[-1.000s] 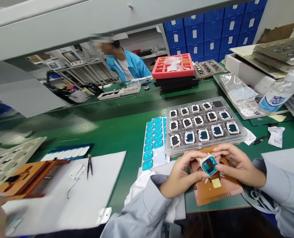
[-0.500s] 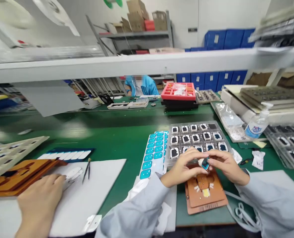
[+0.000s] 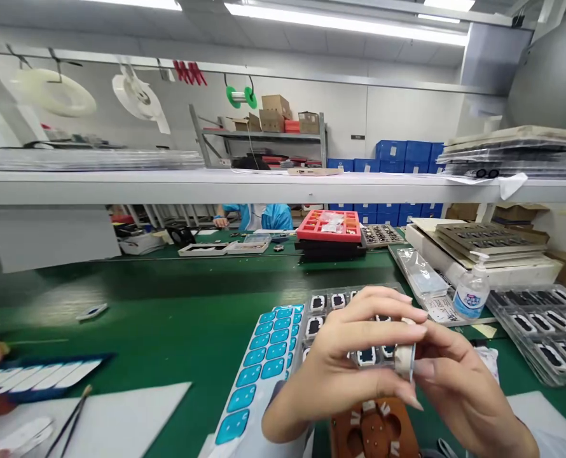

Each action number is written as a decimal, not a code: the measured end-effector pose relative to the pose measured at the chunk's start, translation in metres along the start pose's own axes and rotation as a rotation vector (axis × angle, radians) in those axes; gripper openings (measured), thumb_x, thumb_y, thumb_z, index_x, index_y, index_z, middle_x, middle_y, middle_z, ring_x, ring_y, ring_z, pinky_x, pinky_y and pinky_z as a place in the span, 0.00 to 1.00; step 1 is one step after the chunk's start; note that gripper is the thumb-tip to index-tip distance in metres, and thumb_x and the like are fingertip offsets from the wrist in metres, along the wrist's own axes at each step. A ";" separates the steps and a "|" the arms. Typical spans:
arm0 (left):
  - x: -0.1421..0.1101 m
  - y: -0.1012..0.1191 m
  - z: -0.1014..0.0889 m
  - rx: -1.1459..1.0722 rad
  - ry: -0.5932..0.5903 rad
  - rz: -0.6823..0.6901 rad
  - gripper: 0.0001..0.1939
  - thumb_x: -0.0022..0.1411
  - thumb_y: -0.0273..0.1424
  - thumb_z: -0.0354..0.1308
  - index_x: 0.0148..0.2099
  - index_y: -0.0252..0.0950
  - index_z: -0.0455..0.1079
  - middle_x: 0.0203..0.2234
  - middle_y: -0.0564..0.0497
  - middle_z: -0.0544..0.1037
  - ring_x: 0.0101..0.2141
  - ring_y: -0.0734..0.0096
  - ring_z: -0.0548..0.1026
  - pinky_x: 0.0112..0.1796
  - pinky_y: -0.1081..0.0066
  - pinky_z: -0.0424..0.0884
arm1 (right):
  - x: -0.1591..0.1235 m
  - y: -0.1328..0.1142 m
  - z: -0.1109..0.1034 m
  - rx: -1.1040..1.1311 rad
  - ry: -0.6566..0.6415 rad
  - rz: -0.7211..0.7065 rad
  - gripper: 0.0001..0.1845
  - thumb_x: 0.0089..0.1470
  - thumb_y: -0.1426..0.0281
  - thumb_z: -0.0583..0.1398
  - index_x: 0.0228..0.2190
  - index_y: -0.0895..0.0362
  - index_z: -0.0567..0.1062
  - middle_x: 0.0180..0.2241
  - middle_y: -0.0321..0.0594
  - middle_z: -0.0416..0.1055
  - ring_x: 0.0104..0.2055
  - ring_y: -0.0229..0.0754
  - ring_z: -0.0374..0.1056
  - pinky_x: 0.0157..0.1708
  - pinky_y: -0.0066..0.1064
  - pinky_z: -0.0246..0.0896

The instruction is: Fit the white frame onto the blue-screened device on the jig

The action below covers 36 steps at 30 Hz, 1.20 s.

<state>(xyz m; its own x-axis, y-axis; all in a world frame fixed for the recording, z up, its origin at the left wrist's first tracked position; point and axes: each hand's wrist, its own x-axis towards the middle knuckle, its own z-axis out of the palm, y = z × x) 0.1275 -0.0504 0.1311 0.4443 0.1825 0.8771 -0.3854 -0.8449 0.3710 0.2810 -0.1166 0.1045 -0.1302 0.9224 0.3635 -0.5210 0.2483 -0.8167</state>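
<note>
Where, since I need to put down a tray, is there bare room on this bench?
The green bench mat is bare left of the blue sticker sheet, below the red parts tray. Crowded: the left hand, right hand and clear module tray.

The parts tray point(image 3: 329, 214) is red; the sticker sheet point(image 3: 259, 362) shows rows of blue squares; the bench mat point(image 3: 168, 312) is green.

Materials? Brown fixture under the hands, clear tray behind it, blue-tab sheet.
The brown fixture looks like matte laminate or phenolic board, judging by its flat, crisply cut recesses. The tray looks like thin clear moulded plastic: glossy, with pockets you see through. The blue-tab sheet looks like glossy plastic film, though it could be coated paper.
</note>
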 end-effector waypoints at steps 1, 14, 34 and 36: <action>-0.001 0.001 0.000 -0.008 -0.008 -0.010 0.25 0.57 0.37 0.67 0.57 0.52 0.72 0.47 0.47 0.79 0.49 0.60 0.75 0.51 0.58 0.73 | 0.000 -0.001 -0.001 -0.002 -0.004 0.024 0.14 0.46 0.66 0.71 0.39 0.45 0.84 0.30 0.38 0.78 0.30 0.40 0.69 0.34 0.30 0.67; 0.000 -0.007 -0.001 0.015 -0.050 -0.018 0.24 0.58 0.39 0.65 0.58 0.50 0.71 0.47 0.48 0.80 0.52 0.59 0.74 0.56 0.55 0.68 | -0.001 0.001 -0.013 -0.174 -0.006 0.027 0.11 0.57 0.61 0.65 0.40 0.50 0.84 0.21 0.36 0.72 0.21 0.35 0.63 0.23 0.25 0.60; -0.004 -0.007 -0.002 0.034 0.018 -0.058 0.26 0.58 0.40 0.66 0.59 0.51 0.70 0.50 0.50 0.79 0.52 0.61 0.75 0.58 0.55 0.65 | -0.008 0.004 -0.017 -0.092 -0.039 0.050 0.18 0.58 0.58 0.65 0.50 0.46 0.79 0.24 0.38 0.77 0.26 0.42 0.71 0.30 0.35 0.70; -0.004 -0.006 -0.003 0.028 0.007 -0.061 0.27 0.57 0.40 0.66 0.59 0.51 0.70 0.50 0.51 0.79 0.52 0.61 0.75 0.59 0.55 0.64 | -0.008 0.006 -0.020 -0.106 -0.059 0.038 0.18 0.60 0.58 0.63 0.51 0.45 0.78 0.24 0.38 0.77 0.27 0.42 0.72 0.31 0.36 0.70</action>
<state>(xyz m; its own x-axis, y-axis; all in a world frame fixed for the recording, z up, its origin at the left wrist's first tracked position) 0.1258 -0.0446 0.1267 0.4603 0.2377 0.8553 -0.3353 -0.8456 0.4154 0.2960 -0.1169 0.0878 -0.1994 0.9136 0.3543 -0.4233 0.2458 -0.8720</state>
